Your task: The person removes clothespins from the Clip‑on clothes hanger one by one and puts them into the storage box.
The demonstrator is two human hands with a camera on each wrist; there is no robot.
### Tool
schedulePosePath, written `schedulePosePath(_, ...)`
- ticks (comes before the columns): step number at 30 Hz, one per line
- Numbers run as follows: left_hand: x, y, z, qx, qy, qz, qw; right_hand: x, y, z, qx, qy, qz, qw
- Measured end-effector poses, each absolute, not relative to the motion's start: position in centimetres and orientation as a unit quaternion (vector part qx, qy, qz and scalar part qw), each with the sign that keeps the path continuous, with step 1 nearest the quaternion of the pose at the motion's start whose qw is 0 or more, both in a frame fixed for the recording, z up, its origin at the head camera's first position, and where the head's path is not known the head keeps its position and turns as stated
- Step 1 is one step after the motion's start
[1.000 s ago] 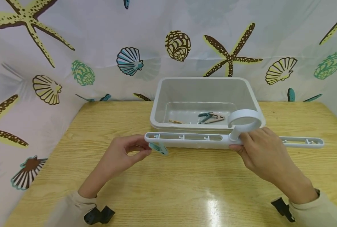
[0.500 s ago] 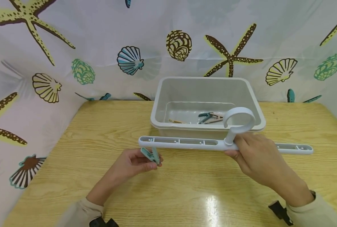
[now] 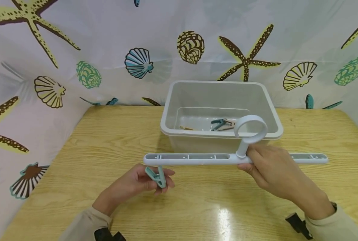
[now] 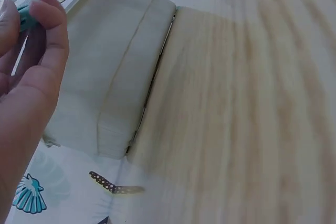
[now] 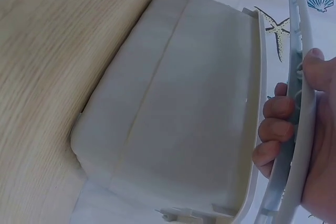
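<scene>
Head view shows the right hand [image 3: 275,170] gripping a long pale blue plastic hanger bar with a ring on top [image 3: 233,158], held level above the wooden counter [image 3: 197,201]. The left hand [image 3: 137,182] pinches a small teal plastic clothes peg [image 3: 156,175] just under the bar's left end. More pegs [image 3: 221,124] lie inside the grey plastic tub [image 3: 221,139] near the counter's back edge.
</scene>
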State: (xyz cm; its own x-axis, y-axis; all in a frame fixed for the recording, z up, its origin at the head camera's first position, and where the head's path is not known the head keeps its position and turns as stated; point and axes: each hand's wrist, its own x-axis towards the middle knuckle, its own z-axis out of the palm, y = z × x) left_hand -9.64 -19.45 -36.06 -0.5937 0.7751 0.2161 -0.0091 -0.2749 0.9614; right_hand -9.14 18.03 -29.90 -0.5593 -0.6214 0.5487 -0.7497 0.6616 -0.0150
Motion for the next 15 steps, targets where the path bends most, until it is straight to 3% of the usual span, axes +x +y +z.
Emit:
schedulePosePath(6,-9.7,-19.6,-35.1,0.317,0.586,0.707,0.235,-9.1,18.3,-30.0,0.396,-0.876,0.133,0.241)
schedulePosePath(10,-9.5,-19.5,-34.6,0.334,0.593,0.701,0.214,-8.9,18.4,-30.0,0.395,-0.875,0.127,0.25)
schedulePosePath(15,-9.1,-19.0,-34.4,0.401,0.63,0.66,0.081,-8.7,18.4,-30.0,0.402,-0.86,0.127,0.286)
